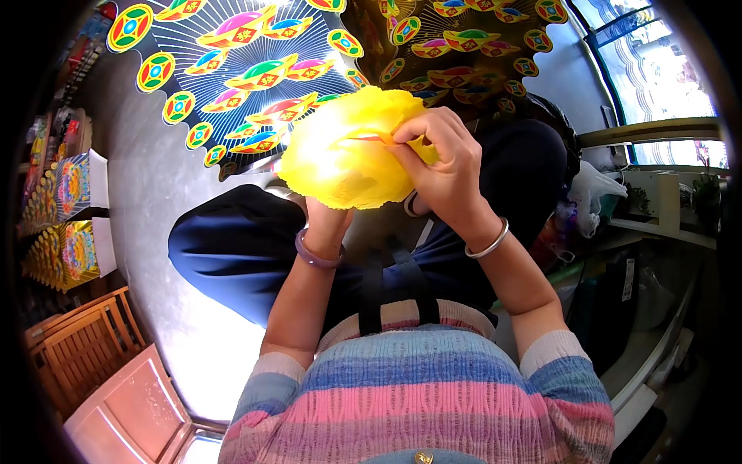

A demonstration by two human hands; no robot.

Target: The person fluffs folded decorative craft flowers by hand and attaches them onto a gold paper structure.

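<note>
Slatted wood (81, 331) at far left, left hand (329, 216) beneath a ruffled yellow piece (332, 158) (that hand's grip hidden, I can't tell), piece above the person's legs (232, 243), right hand (448, 166), grip pinched together on its right side.

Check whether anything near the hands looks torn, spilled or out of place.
Nothing clearly stands out. The right hand pinches the yellow ruffled piece, and the left hand is mostly hidden under it. No spill or obvious tear shows, but glare washes out part of the yellow surface, so small damage there can't be ruled out.
</note>
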